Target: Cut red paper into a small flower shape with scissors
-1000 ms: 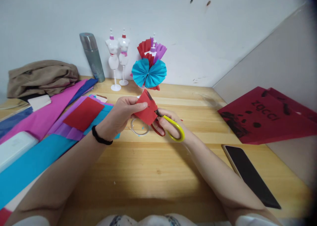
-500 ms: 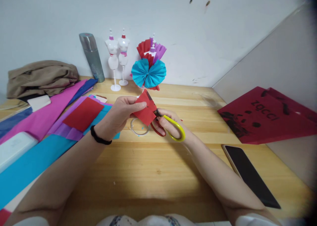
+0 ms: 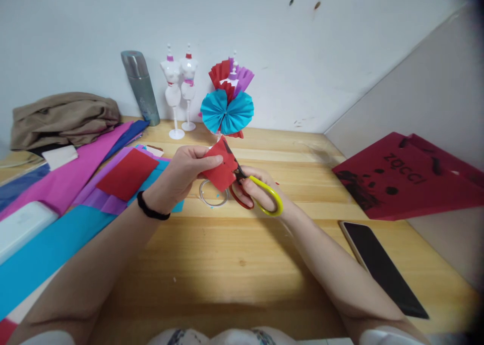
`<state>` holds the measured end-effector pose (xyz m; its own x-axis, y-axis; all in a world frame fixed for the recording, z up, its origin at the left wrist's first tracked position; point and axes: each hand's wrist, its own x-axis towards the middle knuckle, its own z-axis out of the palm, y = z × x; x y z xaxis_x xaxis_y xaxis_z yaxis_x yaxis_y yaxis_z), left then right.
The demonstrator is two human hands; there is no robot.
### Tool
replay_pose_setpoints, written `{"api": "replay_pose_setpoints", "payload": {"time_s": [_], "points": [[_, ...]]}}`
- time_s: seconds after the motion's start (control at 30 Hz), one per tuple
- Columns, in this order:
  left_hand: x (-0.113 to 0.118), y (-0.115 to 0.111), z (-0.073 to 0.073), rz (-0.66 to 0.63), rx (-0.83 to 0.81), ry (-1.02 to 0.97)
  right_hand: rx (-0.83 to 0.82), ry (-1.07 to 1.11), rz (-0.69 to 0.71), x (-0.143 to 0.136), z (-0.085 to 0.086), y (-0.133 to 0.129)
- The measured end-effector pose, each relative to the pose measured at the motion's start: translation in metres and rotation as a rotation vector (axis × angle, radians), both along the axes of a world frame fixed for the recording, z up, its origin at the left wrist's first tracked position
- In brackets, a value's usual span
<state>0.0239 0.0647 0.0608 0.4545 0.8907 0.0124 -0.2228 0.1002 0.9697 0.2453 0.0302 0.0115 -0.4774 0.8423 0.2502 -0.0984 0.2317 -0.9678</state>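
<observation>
My left hand (image 3: 187, 168) pinches a small red paper piece (image 3: 221, 171) between thumb and fingers above the wooden table (image 3: 242, 259). Its right edge looks notched. My right hand (image 3: 260, 186) is closed round the scissors (image 3: 270, 201), which have a yellow and a red handle loop; their dark blades lie at the paper's right edge. Beneath the paper, a thin silvery ring (image 3: 214, 204) rests on the table. Behind my hands stands a mannequin dressed in folded paper, with a blue bow (image 3: 227, 112) in front and red and purple fans above.
Two white mannequins (image 3: 173, 95) and a grey bottle (image 3: 141, 88) stand at the back left. Coloured papers (image 3: 68, 178), a red sheet (image 3: 127, 174) and brown cloth (image 3: 64, 118) cover the left side. At right are a red bag (image 3: 408, 183) and a phone (image 3: 383, 267).
The red paper and my left hand have shifted very slightly. My right hand still holds the scissors at the paper's edge.
</observation>
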Motion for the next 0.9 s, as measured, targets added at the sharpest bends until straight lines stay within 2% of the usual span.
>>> {"api": "replay_pose_setpoints", "payload": {"time_s": [0.2,0.47,0.9], "points": [[0.003,0.005,-0.009,0.044,0.016,-0.016,-0.005,0.003,0.002,0.000,0.000,0.000],[-0.003,0.001,0.004,0.007,0.021,-0.011,-0.013,0.037,0.012,0.000,-0.006,0.001],[-0.001,-0.002,0.005,0.028,0.023,-0.018,-0.024,0.030,-0.017,-0.002,-0.006,0.001]]}}
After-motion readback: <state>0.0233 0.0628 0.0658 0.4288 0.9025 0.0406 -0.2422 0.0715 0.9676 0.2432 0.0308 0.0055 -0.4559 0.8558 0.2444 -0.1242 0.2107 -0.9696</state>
